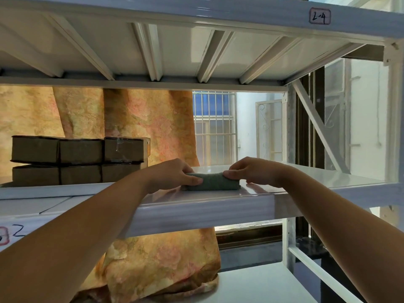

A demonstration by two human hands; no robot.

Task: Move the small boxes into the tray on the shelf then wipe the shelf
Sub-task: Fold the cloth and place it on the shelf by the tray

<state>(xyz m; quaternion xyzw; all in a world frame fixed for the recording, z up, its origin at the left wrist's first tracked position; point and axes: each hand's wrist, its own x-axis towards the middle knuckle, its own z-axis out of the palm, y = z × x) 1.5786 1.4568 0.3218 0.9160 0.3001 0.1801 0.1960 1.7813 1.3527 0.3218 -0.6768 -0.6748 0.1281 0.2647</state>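
A folded grey-green cloth (pixel 211 183) lies on the white shelf (pixel 306 178) near its front edge. My left hand (pixel 172 173) pinches the cloth's left end and my right hand (pixel 249 171) pinches its right end. Several small brown cardboard boxes (pixel 78 160) are stacked in two rows at the shelf's left. Whether they sit in a tray cannot be told from this low angle.
The upper shelf's ribbed underside (pixel 153 51) hangs close overhead. An orange floral curtain (pixel 142 119) hangs behind the rack. A barred window (pixel 215 127) and a diagonal brace (pixel 314 125) stand at the right. A lower shelf (pixel 262 285) shows below.
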